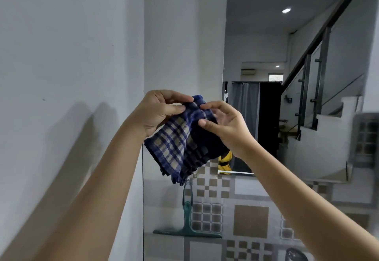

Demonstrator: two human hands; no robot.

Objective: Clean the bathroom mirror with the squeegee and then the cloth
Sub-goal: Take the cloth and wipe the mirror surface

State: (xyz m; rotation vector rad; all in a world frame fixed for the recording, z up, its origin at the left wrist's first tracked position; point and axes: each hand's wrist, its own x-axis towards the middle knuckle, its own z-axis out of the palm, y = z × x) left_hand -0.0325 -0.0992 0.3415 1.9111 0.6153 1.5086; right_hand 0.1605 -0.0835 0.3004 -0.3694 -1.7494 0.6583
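A folded blue and beige checked cloth [180,139] hangs in front of me at chest height. My left hand [158,111] pinches its upper left edge between thumb and fingers. My right hand [223,125] grips its upper right edge. The mirror [276,45] fills the upper right of the wall and reflects a staircase and a dark doorway. Below the cloth a green squeegee [187,228] hangs by a loop from a hook on the tiled wall, blade downward.
A plain white wall [61,55] stands close on the left. Patterned grey and brown tiles [250,221] cover the wall under the mirror. A small yellow and black object [224,161] shows at the mirror's lower left edge. A dark round object [295,254] sits at the bottom right.
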